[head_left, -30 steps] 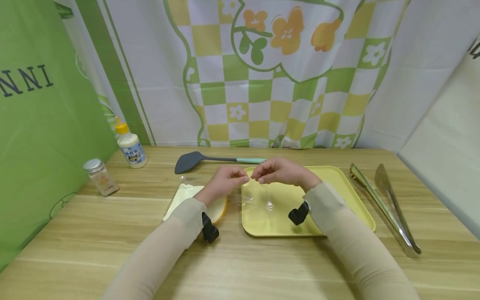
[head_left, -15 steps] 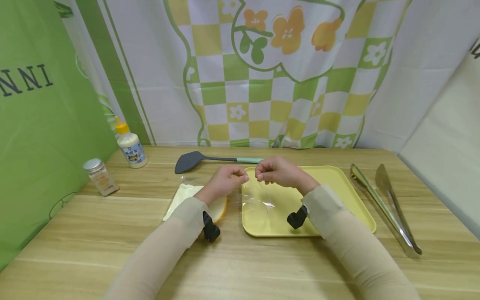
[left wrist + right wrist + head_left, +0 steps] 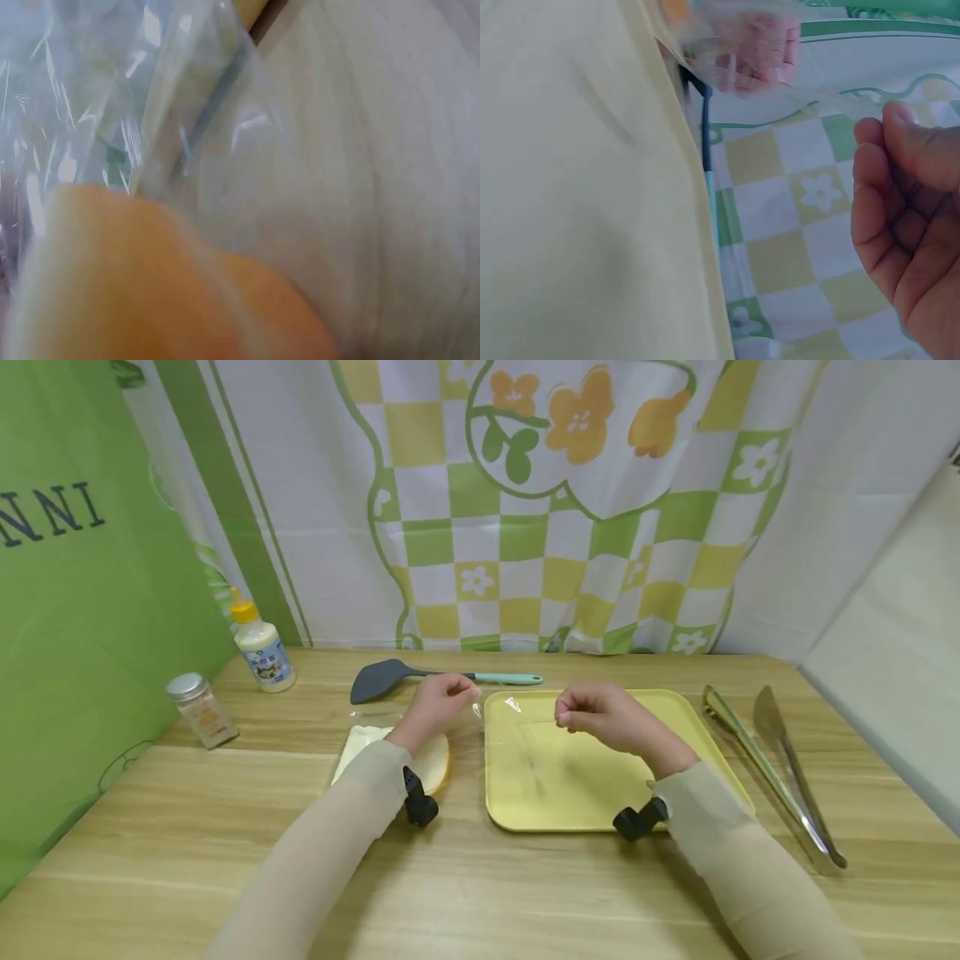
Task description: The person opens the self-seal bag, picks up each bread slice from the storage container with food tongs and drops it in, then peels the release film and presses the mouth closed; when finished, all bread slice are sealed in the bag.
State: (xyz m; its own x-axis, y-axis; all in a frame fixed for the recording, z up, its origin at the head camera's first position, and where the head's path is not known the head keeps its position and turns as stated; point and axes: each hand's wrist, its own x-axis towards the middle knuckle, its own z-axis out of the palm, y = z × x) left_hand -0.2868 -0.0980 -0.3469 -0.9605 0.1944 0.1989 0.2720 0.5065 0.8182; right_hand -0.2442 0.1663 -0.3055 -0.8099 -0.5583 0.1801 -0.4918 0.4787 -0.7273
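Observation:
Between my two hands stretches a sheet of clear plastic film [image 3: 512, 703], seen through and creased with glints in the left wrist view. My left hand [image 3: 441, 706] pinches its left side above the bread. To the right, my right hand [image 3: 611, 718] pinches a thin edge of the film between thumb and forefinger over the yellow tray [image 3: 585, 818]; this pinch shows in the right wrist view. Below my left hand lies a round-edged bread slice [image 3: 437, 767], partly hidden by the forearm, with a pale flat piece [image 3: 362, 747] at its left on clear plastic.
A spatula [image 3: 378, 680] with a mint handle lies behind the hands. Metal tongs [image 3: 765, 768] lie right of the tray. At the far left stand a yellow-capped squeeze bottle [image 3: 264, 652] and a silver-lidded jar [image 3: 202, 710]. A patterned curtain [image 3: 517, 560] hangs behind the table.
My hands have moved apart: the right one to the right and slightly nearer, the left one slightly left and away. The film between them has spread wider.

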